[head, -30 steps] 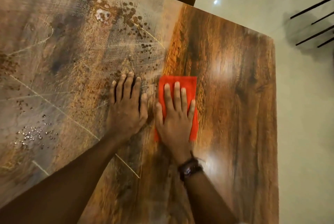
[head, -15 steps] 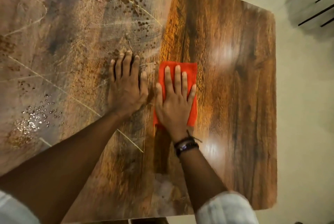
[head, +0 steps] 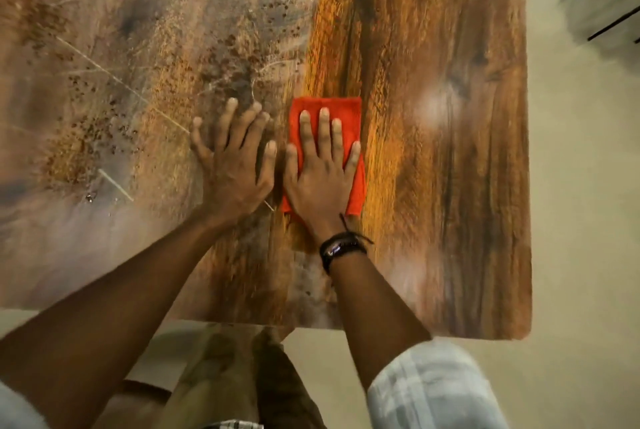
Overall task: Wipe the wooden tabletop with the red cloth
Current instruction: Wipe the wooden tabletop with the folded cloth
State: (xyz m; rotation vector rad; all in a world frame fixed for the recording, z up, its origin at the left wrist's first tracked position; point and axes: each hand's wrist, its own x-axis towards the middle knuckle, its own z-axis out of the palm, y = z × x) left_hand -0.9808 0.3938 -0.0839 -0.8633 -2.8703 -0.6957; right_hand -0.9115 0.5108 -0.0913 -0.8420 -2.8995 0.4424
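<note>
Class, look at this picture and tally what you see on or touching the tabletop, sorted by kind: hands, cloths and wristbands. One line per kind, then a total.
Hands: 2, the left hand flat on the bare wooden tabletop, the right hand flat on the cloth
Cloths: 1, the red cloth
Wristbands: 1, a dark wristband on the right wrist
Total: 4

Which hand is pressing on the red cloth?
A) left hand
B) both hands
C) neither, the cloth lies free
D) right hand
D: the right hand lies flat on the red cloth, while the left hand rests beside it on the bare tabletop.
</note>
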